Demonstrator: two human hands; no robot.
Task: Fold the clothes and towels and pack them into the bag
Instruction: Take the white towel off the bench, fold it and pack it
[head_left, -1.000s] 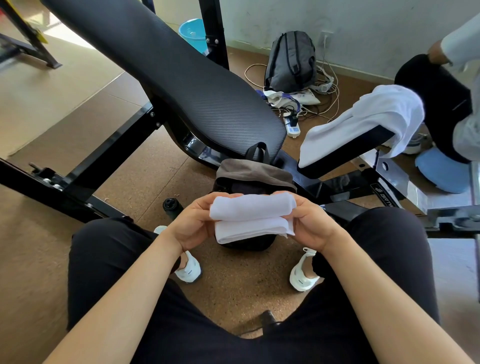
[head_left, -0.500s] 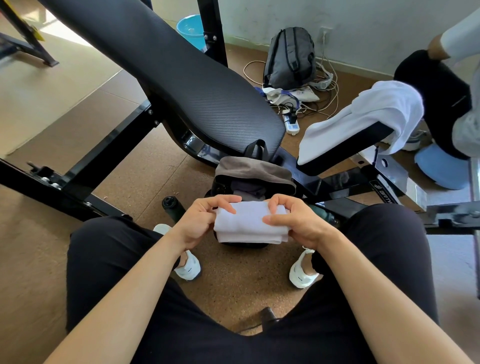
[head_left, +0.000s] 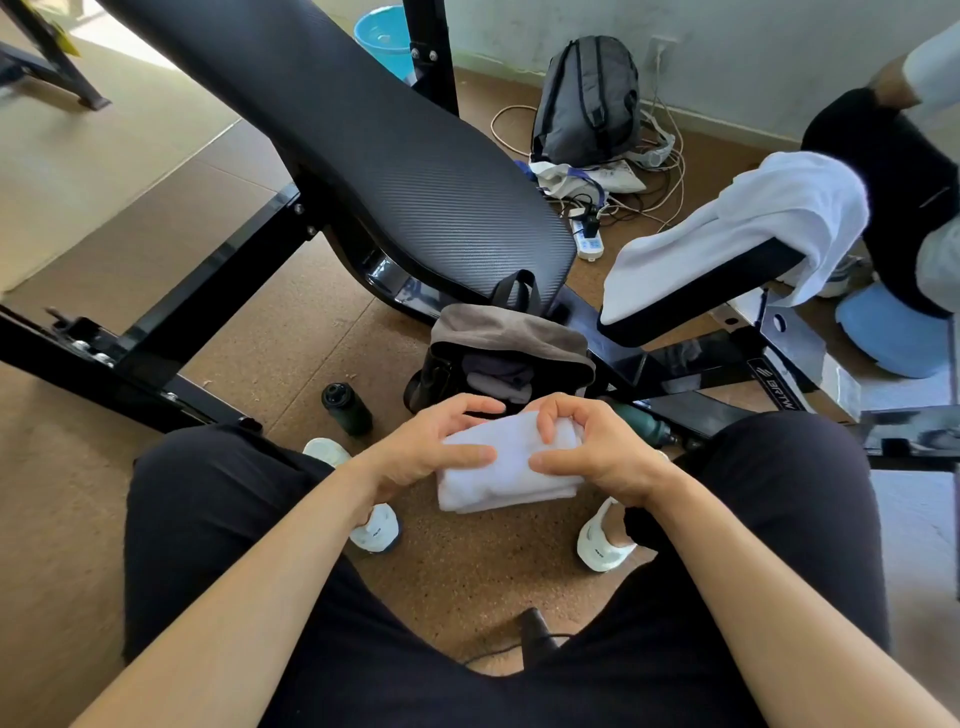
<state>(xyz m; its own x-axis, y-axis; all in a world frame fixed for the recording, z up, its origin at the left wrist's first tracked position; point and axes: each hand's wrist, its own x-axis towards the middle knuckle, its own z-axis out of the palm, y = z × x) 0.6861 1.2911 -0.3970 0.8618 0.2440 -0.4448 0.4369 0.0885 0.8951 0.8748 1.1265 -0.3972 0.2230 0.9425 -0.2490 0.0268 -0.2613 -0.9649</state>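
A small folded white towel (head_left: 506, 475) is held between both hands above the floor, between my knees. My left hand (head_left: 431, 447) grips its left end, thumb on top. My right hand (head_left: 592, 449) grips its right end, fingers curled over the top edge. Just beyond the towel stands the open dark bag (head_left: 511, 345) with a grey-brown flap and a black handle; folded dark clothes show inside it. A larger white towel (head_left: 737, 228) lies draped over a bench pad at the right.
A black padded weight bench (head_left: 363, 150) slants across the scene behind the bag. A dark bottle (head_left: 345, 408) stands left of the bag, another lies at its right. A grey backpack (head_left: 587, 101), cables and a power strip sit by the wall. Another person sits at far right.
The towel has been folded smaller and lowered toward my lap. Both hands shifted from holding its ends to pressing on top of it.
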